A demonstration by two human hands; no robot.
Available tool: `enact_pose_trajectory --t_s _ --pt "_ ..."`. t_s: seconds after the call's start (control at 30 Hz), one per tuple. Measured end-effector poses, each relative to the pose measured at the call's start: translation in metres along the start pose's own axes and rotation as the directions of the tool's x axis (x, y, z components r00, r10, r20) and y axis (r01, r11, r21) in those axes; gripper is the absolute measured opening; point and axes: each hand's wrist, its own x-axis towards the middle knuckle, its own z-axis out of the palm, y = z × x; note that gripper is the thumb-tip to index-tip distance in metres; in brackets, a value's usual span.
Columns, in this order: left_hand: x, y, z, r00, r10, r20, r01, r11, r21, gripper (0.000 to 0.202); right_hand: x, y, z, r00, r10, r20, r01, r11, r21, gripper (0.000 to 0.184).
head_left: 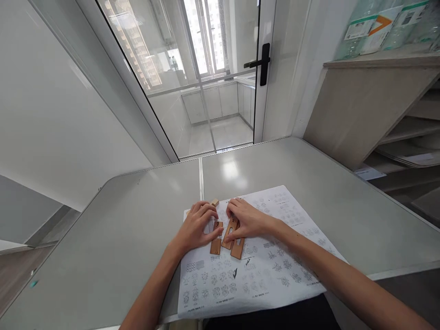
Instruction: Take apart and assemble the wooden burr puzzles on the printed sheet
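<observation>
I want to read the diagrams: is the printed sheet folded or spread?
Spread: the printed sheet lies open on the table, diagrams showing around the wooden pieces.

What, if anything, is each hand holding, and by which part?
The right hand seems to hold the left slotted wooden piece by its two ends. The left hand touches a small wooden piece; whether it grips cannot be told.
</observation>
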Motion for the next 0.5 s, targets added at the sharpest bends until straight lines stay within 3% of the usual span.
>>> enact_pose_trajectory --t_s 0.23,0.37,0.5 --pt "-0.005 -0.007 -0.015 0.989 -0.001 0.146 0.014 0.996 -0.090 0.083 -0.002 0.004 -0.011 0.996 -0.037 0.075 0.030 0.996 0.088 0.067" --pt "-0.006 -0.006 -0.015 0.980 0.008 0.201 0.012 0.995 -0.098 0.083 -0.002 0.007 -0.013 0.994 -0.025 0.107 0.015 0.995 0.101 0.054" --pt "-0.006 -0.005 -0.014 0.973 -0.016 0.232 0.041 0.994 -0.104 0.079 0.001 0.008 -0.013 0.996 -0.002 0.092 -0.006 0.996 0.086 0.054"
